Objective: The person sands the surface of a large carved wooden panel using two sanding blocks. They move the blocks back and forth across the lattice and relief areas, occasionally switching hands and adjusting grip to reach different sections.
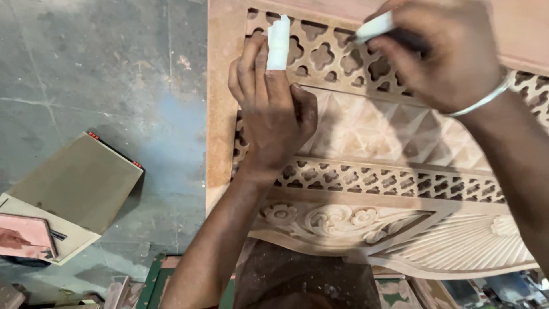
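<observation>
A carved wooden panel (366, 171) with pierced fretwork, pyramid facets, flowers and a fluted fan fills the right of the head view. My left hand (273, 103) rests flat on its upper left lattice, one finger wrapped in white tape (278, 43). My right hand (443, 51) is at the top, closed around a slim tool with a white wrapped handle (374, 27), its tip at the lattice. A silver bangle (483, 100) circles that wrist.
A grey concrete floor (86, 68) lies to the left. On it sits a beige flat board (80, 180) over another board, with a pink block (26, 234) beside it. Cluttered scraps and a green-edged frame (150, 283) lie along the bottom.
</observation>
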